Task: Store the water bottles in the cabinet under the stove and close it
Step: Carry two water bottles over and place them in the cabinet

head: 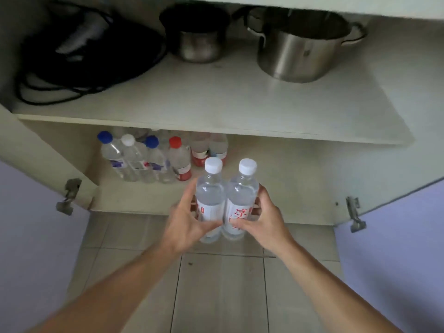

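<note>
Both hands clamp two white-capped bottles side by side: left hand (pixel 186 219) curls round the left bottle (pixel 209 200), right hand (pixel 260 216) round the right bottle (pixel 241 200), held above the cabinet floor's (pixel 276 179) front edge. Suggest keeping them upright and pressed together, setting down right of the stored bottles (pixel 153 159), clear of the shelf (pixel 216 104).

Dim, soft overall blur, wide-angle bending at edges, upper shelf (pixel 216 102) recess shadowed.

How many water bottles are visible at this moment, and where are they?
8. Two white-capped bottles are held side by side: one in the left hand, one in the right hand. Six stand on the cabinet's bottom shelf, back left; more may be hidden behind them.
</note>
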